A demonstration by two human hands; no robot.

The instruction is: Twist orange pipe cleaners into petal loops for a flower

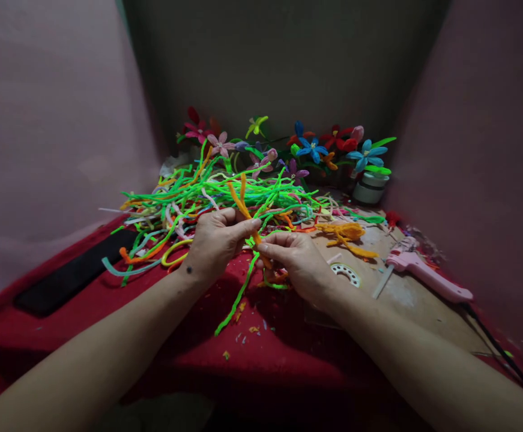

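Observation:
Both hands hold an orange pipe cleaner (240,201) above the front of the table. Thumb and fingers of my left hand (218,240) pinch it near its middle, and two fuzzy ends stick up past them. My right hand (295,258) pinches the lower part, close beside the left fingertips; its other fingers are curled. Behind the hands spreads a tangled heap of green pipe cleaners (261,191) mixed with orange, pink and white ones. A single green pipe cleaner (238,297) lies on the red cloth beneath the hands.
A pink glue gun (430,276) with a cord rests on a cardboard sheet (405,300) at right. On it also lie an orange pipe-cleaner bundle (344,234) and a holed white disc (346,275). A black flat object (72,276) is at left. Fuzzy flowers (313,150) stand behind.

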